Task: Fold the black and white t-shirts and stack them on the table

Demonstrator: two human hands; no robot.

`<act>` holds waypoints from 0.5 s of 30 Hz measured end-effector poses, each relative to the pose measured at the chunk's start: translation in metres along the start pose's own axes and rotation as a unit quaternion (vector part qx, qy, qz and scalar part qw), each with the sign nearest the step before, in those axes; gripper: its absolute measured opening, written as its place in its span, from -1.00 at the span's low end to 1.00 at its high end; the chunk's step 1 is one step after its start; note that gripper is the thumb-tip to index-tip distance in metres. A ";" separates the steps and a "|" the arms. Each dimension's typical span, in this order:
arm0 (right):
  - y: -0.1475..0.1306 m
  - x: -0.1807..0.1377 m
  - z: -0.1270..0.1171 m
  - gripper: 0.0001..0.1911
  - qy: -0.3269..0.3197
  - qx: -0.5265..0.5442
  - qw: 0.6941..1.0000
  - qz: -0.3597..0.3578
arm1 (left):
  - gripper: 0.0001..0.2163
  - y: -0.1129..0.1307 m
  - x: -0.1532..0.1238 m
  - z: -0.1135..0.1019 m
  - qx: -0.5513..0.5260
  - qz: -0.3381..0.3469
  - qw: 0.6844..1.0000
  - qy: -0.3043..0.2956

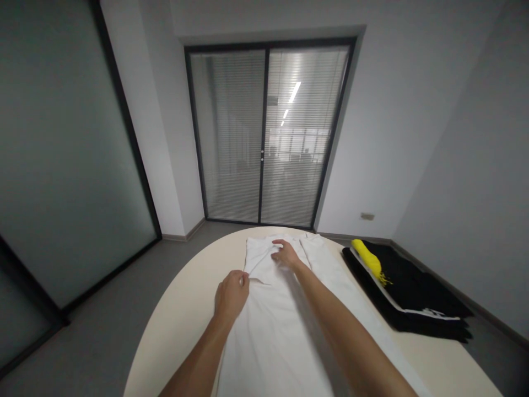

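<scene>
A white cloth garment [268, 331] lies spread lengthwise over the table, with wrinkles near its far end. Its exact kind cannot be made out. At its left edge, my left hand [232, 292] is closed, thumb and fingers pinching the fabric and raising a small crease. My right hand [286, 255] is over the far part of the garment, thumb and forefinger spread apart. Whether its fingertips touch the cloth is hard to tell. My right forearm crosses above the garment and hides some of it.
The rounded cream table [177, 309] curves away at the left and far side. On its right sits a stack of folded black cloth [413, 281], topped by a rolled yellow item [367, 258] with fringe. Beyond stands a glass door [264, 132] with blinds.
</scene>
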State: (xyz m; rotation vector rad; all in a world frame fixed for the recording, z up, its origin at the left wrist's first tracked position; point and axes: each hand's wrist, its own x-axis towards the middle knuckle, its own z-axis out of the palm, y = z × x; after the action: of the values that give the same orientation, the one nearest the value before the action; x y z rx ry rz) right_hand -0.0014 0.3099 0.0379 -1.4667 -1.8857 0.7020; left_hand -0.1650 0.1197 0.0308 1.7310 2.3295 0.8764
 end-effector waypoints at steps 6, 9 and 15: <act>0.004 -0.006 -0.021 -0.45 0.035 -0.030 0.999 -0.008 | -0.73 -0.003 0.000 0.001 0.015 0.004 1.000 -0.018; 0.002 -0.019 -0.028 -0.59 0.035 -0.071 0.997 -0.013 | -0.79 -0.004 -0.001 0.003 0.021 0.016 0.999 -0.020; 0.003 -0.065 -0.019 -0.45 -0.085 -0.199 0.973 -0.083 | -0.77 -0.002 0.000 0.002 0.046 -0.016 0.999 -0.009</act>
State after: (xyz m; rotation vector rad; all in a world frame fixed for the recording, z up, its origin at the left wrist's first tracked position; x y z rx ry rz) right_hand 0.0261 0.2483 0.0381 -1.4963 -2.3533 0.3931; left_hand -0.1657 0.1197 0.0278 1.7237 2.4148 0.7565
